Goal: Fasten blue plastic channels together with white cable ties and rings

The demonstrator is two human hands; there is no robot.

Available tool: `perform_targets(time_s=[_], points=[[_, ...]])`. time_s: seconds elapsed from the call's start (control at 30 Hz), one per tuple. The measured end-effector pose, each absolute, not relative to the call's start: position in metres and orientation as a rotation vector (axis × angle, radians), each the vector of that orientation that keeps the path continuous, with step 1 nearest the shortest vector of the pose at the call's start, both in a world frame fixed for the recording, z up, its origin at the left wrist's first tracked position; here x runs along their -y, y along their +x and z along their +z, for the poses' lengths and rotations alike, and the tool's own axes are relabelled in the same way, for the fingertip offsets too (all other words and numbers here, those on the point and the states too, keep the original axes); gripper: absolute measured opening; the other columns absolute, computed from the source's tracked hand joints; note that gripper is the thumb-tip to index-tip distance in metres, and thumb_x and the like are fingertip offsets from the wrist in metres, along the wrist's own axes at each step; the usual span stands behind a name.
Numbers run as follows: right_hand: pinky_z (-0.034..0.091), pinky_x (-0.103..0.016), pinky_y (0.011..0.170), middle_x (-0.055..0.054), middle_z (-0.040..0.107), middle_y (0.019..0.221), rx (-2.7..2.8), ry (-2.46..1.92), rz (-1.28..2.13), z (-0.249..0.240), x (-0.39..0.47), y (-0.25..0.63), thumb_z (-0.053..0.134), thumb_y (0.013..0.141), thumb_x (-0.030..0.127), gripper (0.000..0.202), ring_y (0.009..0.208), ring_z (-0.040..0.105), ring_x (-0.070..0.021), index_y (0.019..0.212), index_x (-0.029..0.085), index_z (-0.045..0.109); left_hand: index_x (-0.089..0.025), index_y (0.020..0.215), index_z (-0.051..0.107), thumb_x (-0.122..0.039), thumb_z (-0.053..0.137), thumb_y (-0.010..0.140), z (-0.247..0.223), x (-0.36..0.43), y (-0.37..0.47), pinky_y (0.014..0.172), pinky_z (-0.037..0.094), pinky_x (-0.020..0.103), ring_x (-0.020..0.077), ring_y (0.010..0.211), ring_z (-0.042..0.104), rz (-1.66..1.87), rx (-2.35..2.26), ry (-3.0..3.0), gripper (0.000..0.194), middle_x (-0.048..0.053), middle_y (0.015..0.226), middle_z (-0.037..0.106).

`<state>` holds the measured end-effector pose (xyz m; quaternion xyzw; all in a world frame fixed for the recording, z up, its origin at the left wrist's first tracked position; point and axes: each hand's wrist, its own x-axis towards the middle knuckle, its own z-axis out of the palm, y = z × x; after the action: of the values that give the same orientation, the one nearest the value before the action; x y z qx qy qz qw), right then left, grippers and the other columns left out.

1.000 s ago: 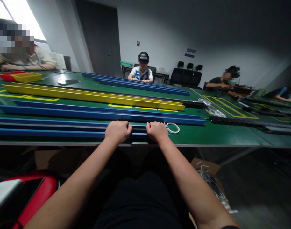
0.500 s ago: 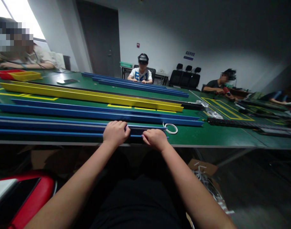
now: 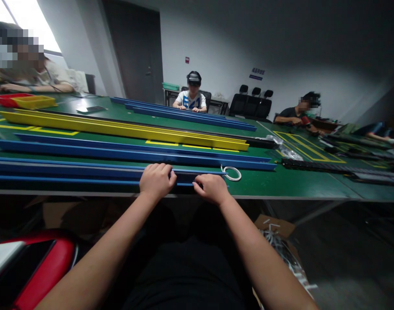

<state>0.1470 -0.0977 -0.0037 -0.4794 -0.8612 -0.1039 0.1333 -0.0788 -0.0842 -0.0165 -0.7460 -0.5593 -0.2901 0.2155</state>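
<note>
A long blue channel [image 3: 70,172] lies along the table's near edge, with a pale strip visible along its inside on the left part. My left hand [image 3: 156,180] rests on this channel, its fingers curled over the far side and the thumb at the right. A short stretch of channel away, my right hand [image 3: 211,187] is at the right end, fingers bent in around it. The fingertips are partly hidden, so anything small under them cannot be made out. Just beyond the right hand, a coil of white cord [image 3: 233,173] lies on the green table [image 3: 264,183].
Behind are another blue channel [image 3: 135,153], a yellow channel [image 3: 126,129] and more blue channels [image 3: 190,116]. Red [image 3: 11,100] and yellow [image 3: 35,102] trays stand at left. Clear plastic wrap [image 3: 286,150] and dark strips [image 3: 313,166] lie right. Several people sit around the table.
Both hands stay in nearly the same place on the blue channel. The right hand's fingers have shifted very slightly.
</note>
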Motion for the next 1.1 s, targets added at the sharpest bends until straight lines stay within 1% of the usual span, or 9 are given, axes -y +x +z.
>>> perform_targets(time_s=[0.23,0.4,0.53,0.63,0.77,0.83,0.93,1.0,1.1], points=[[0.035,-0.029,0.082,-0.007,0.066,0.098,2.437,-1.263,-0.421,-0.01,0.096,0.153,0.034,0.098,0.044,0.04,0.092,0.053,-0.0182,0.096,0.021,0.067,-0.02,0.084,0.066,-0.035,0.041,0.089,-0.013,0.084,-0.078,0.081,0.038,0.043,0.0284,0.085,0.059,-0.764,1.542,-2.075,0.029,0.011,0.083,0.067],[0.03,-0.036,0.093,-0.01,0.058,0.123,2.349,-1.364,-0.455,-0.004,0.09,0.153,0.039,0.093,0.057,0.049,0.111,0.047,-0.0242,0.124,0.024,0.058,-0.019,0.084,0.067,-0.041,0.036,0.092,-0.01,0.077,-0.079,0.081,0.039,0.042,0.0286,0.085,0.062,-0.657,1.601,-2.144,0.039,0.013,0.085,0.069],[0.032,-0.035,0.09,-0.01,0.061,0.119,2.447,-1.454,-0.379,-0.001,0.083,0.143,0.033,0.093,0.063,0.059,0.107,0.051,-0.0235,0.136,0.025,0.048,-0.019,0.086,0.068,-0.049,0.031,0.092,-0.007,0.069,-0.081,0.083,0.039,0.039,0.0275,0.089,0.064,-0.52,1.687,-2.231,0.048,0.013,0.09,0.072],[0.032,-0.034,0.091,-0.009,0.064,0.114,2.433,-1.477,-0.342,0.003,0.077,0.147,0.029,0.095,0.061,0.056,0.107,0.053,-0.0225,0.128,0.026,0.056,-0.02,0.09,0.069,-0.054,0.028,0.092,-0.005,0.063,-0.083,0.083,0.04,0.037,0.0269,0.091,0.065,-0.456,1.725,-2.298,0.053,0.012,0.093,0.073],[0.036,-0.028,0.082,-0.007,0.068,0.103,2.252,-1.685,-0.196,0.01,0.062,0.193,0.021,0.1,0.05,0.055,0.096,0.058,-0.0181,0.099,0.024,0.069,-0.021,0.089,0.07,-0.057,0.025,0.092,-0.002,0.061,-0.083,0.078,0.04,0.036,0.0272,0.089,0.066,-0.407,1.748,-2.329,0.058,0.012,0.092,0.073],[0.037,-0.027,0.081,-0.007,0.068,0.1,2.174,-1.783,-0.147,0.01,0.053,0.229,0.03,0.099,0.046,0.047,0.094,0.058,-0.0176,0.097,0.023,0.07,-0.02,0.089,0.07,-0.058,0.023,0.092,-0.001,0.062,-0.082,0.077,0.04,0.036,0.0272,0.089,0.066,-0.399,1.749,-2.322,0.06,0.012,0.092,0.073],[0.038,-0.025,0.081,-0.006,0.069,0.101,2.279,-1.829,0.004,0.0,0.047,0.279,0.057,0.087,0.038,0.023,0.093,0.059,-0.0178,0.094,0.023,0.072,-0.02,0.091,0.07,-0.058,0.023,0.092,-0.001,0.063,-0.081,0.076,0.041,0.036,0.0273,0.088,0.066,-0.401,1.761,-2.305,0.06,0.012,0.091,0.073],[0.039,-0.026,0.08,-0.005,0.069,0.097,2.292,-1.837,0.042,-0.012,0.048,0.3,0.063,0.083,0.034,0.017,0.091,0.06,-0.018,0.091,0.022,0.073,-0.02,0.091,0.07,-0.057,0.023,0.092,-0.001,0.062,-0.081,0.076,0.04,0.036,0.0273,0.087,0.066,-0.404,1.763,-2.297,0.06,0.012,0.091,0.073],[0.039,-0.027,0.084,-0.005,0.068,0.095,2.271,-1.719,-0.009,-0.029,0.052,0.311,0.062,0.084,0.033,0.015,0.094,0.058,-0.0183,0.089,0.022,0.072,-0.02,0.09,0.07,-0.056,0.024,0.093,-0.003,0.061,-0.081,0.077,0.04,0.036,0.0271,0.088,0.066,-0.407,1.756,-2.294,0.059,0.012,0.091,0.073]])
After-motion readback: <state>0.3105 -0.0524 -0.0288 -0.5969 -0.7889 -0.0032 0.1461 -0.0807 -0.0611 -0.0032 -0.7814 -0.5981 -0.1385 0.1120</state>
